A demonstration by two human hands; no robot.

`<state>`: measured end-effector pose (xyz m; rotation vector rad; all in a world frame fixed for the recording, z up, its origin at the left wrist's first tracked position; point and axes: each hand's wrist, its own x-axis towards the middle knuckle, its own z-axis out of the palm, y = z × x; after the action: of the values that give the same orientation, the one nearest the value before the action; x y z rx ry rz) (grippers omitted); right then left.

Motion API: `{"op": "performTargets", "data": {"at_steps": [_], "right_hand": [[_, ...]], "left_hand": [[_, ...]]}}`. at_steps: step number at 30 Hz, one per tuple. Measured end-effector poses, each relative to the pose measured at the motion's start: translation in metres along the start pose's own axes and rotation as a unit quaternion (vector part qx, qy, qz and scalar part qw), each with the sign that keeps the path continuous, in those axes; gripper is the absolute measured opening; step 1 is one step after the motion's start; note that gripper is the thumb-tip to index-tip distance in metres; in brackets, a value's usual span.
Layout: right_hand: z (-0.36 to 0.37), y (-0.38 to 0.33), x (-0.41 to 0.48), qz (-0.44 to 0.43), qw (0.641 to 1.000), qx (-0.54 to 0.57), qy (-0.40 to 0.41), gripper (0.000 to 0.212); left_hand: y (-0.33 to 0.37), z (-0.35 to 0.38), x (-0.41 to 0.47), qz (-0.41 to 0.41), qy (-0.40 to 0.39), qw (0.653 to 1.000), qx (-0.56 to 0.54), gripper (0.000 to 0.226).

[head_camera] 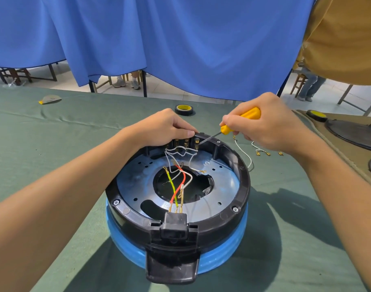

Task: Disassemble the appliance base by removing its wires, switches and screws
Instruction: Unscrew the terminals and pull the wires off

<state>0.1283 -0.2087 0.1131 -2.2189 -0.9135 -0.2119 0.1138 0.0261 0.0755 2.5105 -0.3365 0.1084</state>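
A blue curtain (180, 39) hangs across the far side, closing the view from ten to two o'clock. The desk (54, 127), under a green cloth, carries the appliance base (242, 192) at its middle, with the black rim up on a blue body. Inside the rim lies a metal plate (134, 180) with a round opening. A red wire (181, 182), a yellow-green wire (172, 186) and white ones rise over it from the socket (174, 226) at six o'clock.

At the base's twelve o'clock the left hand (163, 129) grips the switch block (186, 142), fingers curled over it and hiding its left part. The right hand (271, 125), at one o'clock, is closed around a yellow screwdriver (241, 121) whose tip touches the block's right end.

A tan mat (336, 161) lies at three o'clock. Loose white wires (242, 151) lie on the cloth at two o'clock, and a tape roll (184, 110) lies just beyond twelve.
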Motion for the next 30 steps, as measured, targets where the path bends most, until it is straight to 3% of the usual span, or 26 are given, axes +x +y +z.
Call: {"op": "performTargets", "data": {"at_steps": [4,10,22,26,30], "right_hand": [[0.002,-0.005,-0.001,-0.035,0.998,-0.054,-0.003,0.02],[-0.004,-0.017,0.027,0.002,0.998,-0.022,-0.055,0.023],[-0.002,0.004,0.073,0.128,0.967,0.157,-0.155,0.023],[0.0,0.011,0.07,0.15,0.96,0.192,-0.139,0.021],[0.0,0.013,0.055,0.117,0.97,0.193,-0.088,0.02]], "left_hand": [[0.001,0.0,0.0,0.002,0.004,1.0,-0.009,0.023],[-0.001,0.0,0.0,-0.003,0.011,1.0,-0.003,0.023],[-0.003,0.001,0.003,-0.011,0.015,1.0,-0.009,0.022],[-0.003,0.0,0.002,-0.009,0.008,1.0,-0.008,0.022],[-0.002,-0.001,0.0,-0.012,0.007,1.0,0.0,0.022]]}}
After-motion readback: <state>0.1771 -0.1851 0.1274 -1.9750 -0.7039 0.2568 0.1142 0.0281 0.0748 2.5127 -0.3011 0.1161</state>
